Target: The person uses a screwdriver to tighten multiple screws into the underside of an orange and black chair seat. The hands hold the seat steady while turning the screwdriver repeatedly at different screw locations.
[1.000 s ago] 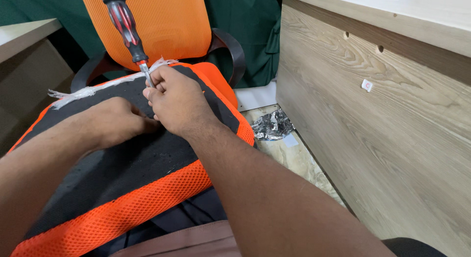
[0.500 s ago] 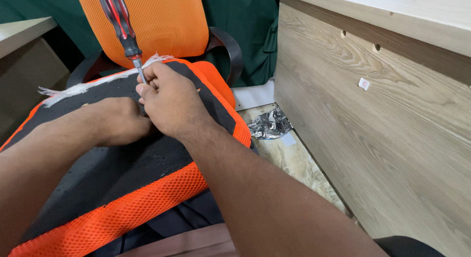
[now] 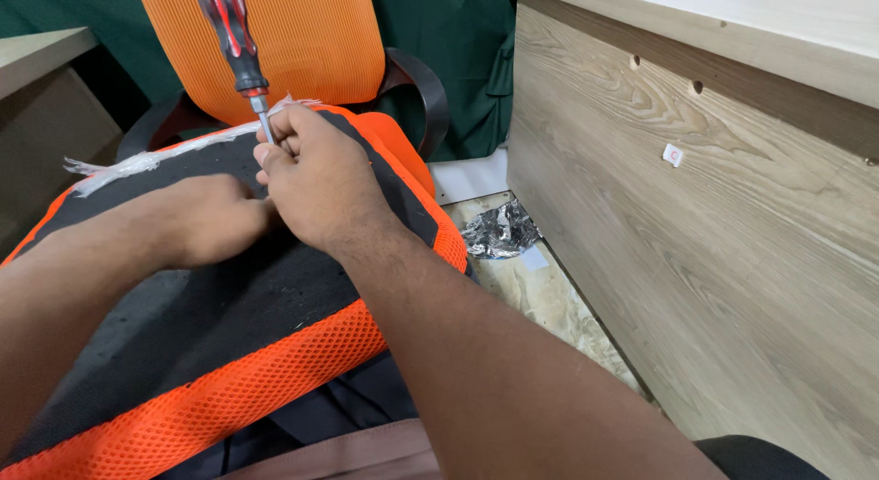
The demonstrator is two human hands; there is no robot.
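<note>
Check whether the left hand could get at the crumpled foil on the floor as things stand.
Probably not directly: the left hand rests on the black and orange seat cushion, while the foil lies beyond the right hand and forearm, low beside the wooden panel.

My right hand [image 3: 316, 182] and left hand [image 3: 206, 219] crowd the seat cushion [image 3: 229, 352] at its far edge; the screwdriver [image 3: 240, 54] stands up just ahead, the orange backrest [image 3: 320, 40] close behind it; rightward the wooden panel [image 3: 714, 233] walls me in; I see open floor [image 3: 540, 297] between, apart from crumpled foil [image 3: 499, 231].
</note>
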